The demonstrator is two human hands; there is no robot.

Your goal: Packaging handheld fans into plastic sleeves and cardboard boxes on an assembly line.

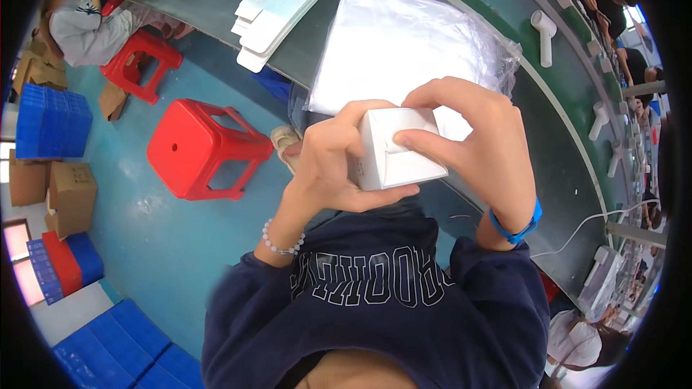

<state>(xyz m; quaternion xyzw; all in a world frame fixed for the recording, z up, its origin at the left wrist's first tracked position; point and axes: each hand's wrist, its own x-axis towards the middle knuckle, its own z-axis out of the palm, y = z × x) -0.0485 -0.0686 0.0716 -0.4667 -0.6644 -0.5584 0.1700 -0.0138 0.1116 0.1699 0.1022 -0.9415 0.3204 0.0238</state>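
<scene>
A small white cardboard box (414, 168) is held up in front of my chest, one end turned toward me. My left hand (328, 155) wraps round its left side and lower edge, the thumb along the bottom. With its thumb on the end face and its fingers over the far edge, my right hand (472, 126) grips the same box. A seam or flap edge shows near that thumb. Behind the box, a clear plastic bag (404, 43) with white contents lies on the dark green table (537, 148).
Flat printed cartons (288, 0) are stacked at the table's far left. A conveyor carries white handheld devices (544, 37) beyond. Red stools (189, 148), blue crates (54, 122) and cardboard boxes (72, 191) stand on the left floor. A white cable (577, 227) crosses the table. Other people sit nearby.
</scene>
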